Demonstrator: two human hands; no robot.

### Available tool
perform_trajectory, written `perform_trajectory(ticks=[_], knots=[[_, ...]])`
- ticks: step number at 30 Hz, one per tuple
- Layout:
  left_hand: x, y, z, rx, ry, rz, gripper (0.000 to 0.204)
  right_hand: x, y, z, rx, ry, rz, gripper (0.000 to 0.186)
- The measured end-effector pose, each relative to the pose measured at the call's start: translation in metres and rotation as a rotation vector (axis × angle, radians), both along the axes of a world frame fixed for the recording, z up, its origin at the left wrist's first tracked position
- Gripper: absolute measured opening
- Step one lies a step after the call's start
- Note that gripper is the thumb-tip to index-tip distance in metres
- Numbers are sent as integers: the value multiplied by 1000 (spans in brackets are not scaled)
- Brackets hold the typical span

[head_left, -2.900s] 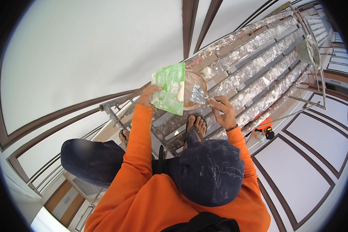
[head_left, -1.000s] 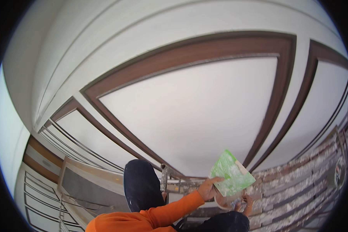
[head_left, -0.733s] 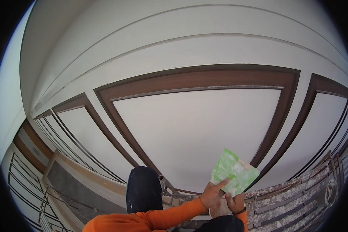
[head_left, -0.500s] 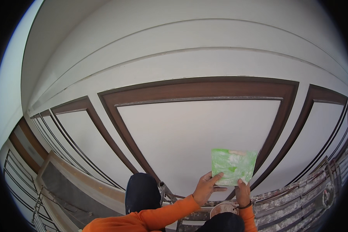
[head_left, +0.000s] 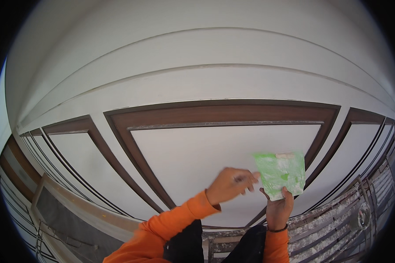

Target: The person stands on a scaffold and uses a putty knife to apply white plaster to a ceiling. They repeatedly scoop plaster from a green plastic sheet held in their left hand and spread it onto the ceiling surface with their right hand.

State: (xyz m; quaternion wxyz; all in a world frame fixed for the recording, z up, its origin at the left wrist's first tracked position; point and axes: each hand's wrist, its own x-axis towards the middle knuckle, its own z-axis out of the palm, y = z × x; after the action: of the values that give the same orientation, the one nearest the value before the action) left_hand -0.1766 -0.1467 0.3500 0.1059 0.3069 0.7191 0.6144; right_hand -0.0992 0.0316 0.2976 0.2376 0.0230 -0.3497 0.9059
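Observation:
My left hand is in the air just left of the green square board, fingers loosely bent, apart and blurred, with nothing seen in them. My right hand grips the board by its lower edge, thumb on the face. The board is smeared white, with a pale lump of paste near its top edge. It is held up in front of a white wall panel with brown moulding. The round pan and the metal scraper seen earlier are hidden.
A paint-spattered scaffold deck of tubes runs off to the lower right, with a bucket hung at its side rail. My dark-trousered knees are below. At the left lies a lower ledge with a grey inset and railings. Further moulded panels flank the middle one.
My view has tilted up to the wall. My left hand has let go of the board and moved up. My right hand, earlier on the scraper, now holds the board, which has risen.

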Motion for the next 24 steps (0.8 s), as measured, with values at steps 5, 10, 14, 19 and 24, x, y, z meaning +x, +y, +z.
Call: perform_trajectory(ticks=[5,10,14,19,24], knots=[[-87,-48,122,-87,1108,724,9,16,-4,-32,11,-131,-100,56],[-147,-71,205,-395,1792,769,24,17,-19,-54,-18,-203,-62,58],[-153,-67,227,-590,1943,600,24,13,-18,-56,-6,-233,-60,58],[-148,-62,240,-791,2029,500,24,8,-10,-64,9,-237,-36,56],[-151,-65,243,-831,2055,459,22,9,-4,-61,12,-236,-58,54]])
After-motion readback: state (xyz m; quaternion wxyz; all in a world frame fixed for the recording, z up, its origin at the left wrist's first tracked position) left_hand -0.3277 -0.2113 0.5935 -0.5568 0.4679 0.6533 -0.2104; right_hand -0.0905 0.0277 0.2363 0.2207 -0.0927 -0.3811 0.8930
